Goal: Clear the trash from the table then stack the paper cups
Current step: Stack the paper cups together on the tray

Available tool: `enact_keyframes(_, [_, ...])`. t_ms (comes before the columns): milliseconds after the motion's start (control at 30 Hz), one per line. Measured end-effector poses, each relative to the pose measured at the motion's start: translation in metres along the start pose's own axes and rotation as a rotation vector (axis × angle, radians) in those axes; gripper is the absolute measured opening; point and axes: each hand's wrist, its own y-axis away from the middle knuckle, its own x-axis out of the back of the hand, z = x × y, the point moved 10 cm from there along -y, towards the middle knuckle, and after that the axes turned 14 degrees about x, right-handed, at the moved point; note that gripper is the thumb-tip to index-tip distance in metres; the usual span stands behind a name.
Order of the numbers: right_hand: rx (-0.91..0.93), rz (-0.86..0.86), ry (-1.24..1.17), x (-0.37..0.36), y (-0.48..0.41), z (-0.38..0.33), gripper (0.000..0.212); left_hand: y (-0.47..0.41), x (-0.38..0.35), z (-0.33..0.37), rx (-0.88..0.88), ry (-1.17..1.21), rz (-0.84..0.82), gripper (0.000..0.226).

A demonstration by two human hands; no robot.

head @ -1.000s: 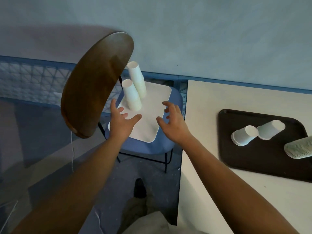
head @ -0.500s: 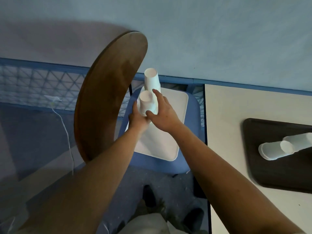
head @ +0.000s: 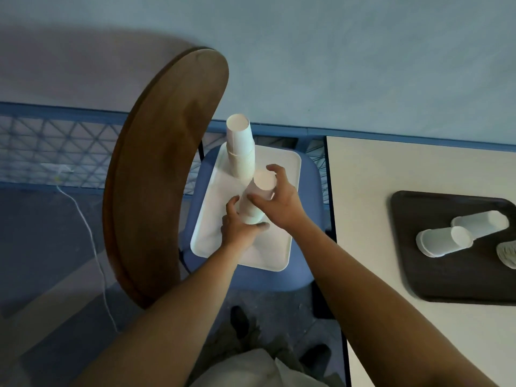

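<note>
Two stacks of upturned white paper cups stand on a white tray [head: 275, 255] that lies on a blue chair seat [head: 310, 174]. The far stack [head: 240, 148] stands free. Both my hands hold the near stack [head: 255, 199]: my left hand [head: 240, 227] grips its lower part and my right hand [head: 279, 202] grips its top. On the table to the right, a dark tray [head: 446, 277] carries two cups lying on their sides [head: 444, 241], [head: 480, 224], and part of another cup stack [head: 508, 254] at the frame edge.
The chair's brown wooden backrest [head: 164, 169] rises just left of the white tray. A white table [head: 371, 185] stands to the right. A pale wall runs behind, with a blue mesh fence [head: 55, 146] and a white cable [head: 89, 233] on the floor at the left.
My hands went from reaching open toward the chair to gripping the near cup stack, which now leans toward me, away from the far stack. The camera view has shifted left.
</note>
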Motion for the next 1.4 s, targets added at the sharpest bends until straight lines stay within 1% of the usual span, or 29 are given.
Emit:
enact_keyframes(67, [-0.061, 0.022, -0.044, 0.007, 0.004, 0.016, 0.069, 0.003, 0.001, 0.002, -0.040, -0.034, 0.010, 0.114])
enact_keyframes(133, [-0.150, 0.059, -0.125, 0.013, 0.013, 0.031, 0.067, 0.007, 0.001, 0.008, -0.075, -0.027, 0.011, 0.100])
enact_keyframes(200, [-0.227, 0.113, -0.211, 0.019, 0.023, 0.044, 0.070, 0.010, -0.001, 0.013, -0.091, -0.024, -0.001, 0.087])
enact_keyframes(267, [-0.253, 0.150, -0.250, 0.022, 0.028, 0.049, 0.072, 0.014, -0.004, 0.016, -0.105, -0.038, -0.015, 0.085])
enact_keyframes(400, [-0.221, 0.143, -0.220, 0.030, 0.032, 0.042, 0.068, 0.026, -0.003, 0.027, -0.163, -0.084, 0.048, 0.091])
enact_keyframes(500, [-0.217, 0.180, -0.155, 0.044, 0.037, 0.035, 0.062, 0.040, -0.005, 0.037, -0.230, -0.116, 0.083, 0.086])
enact_keyframes(633, [-0.177, 0.208, -0.064, 0.076, 0.047, 0.023, 0.062, 0.065, -0.020, 0.047, -0.290, -0.123, 0.001, 0.074])
enact_keyframes(833, [-0.106, 0.230, -0.003, 0.134, 0.080, 0.008, 0.049, 0.121, -0.044, 0.061, -0.358, -0.105, -0.110, 0.064])
enact_keyframes(933, [-0.081, 0.287, 0.040, 0.170, 0.111, -0.002, 0.047, 0.157, -0.066, 0.067, -0.408, -0.090, -0.139, 0.067])
enact_keyframes(1067, [-0.075, 0.390, 0.091, 0.219, 0.158, -0.008, 0.051, 0.206, -0.098, 0.073, -0.498, -0.111, -0.112, 0.074])
enact_keyframes(1200, [-0.046, 0.444, 0.075, 0.270, 0.217, -0.003, 0.052, 0.266, -0.141, 0.069, -0.542, -0.130, -0.097, 0.069])
enact_keyframes(1400, [-0.012, 0.509, 0.045, 0.346, 0.313, 0.002, 0.045, 0.355, -0.209, 0.046, -0.573, -0.115, -0.116, 0.064])
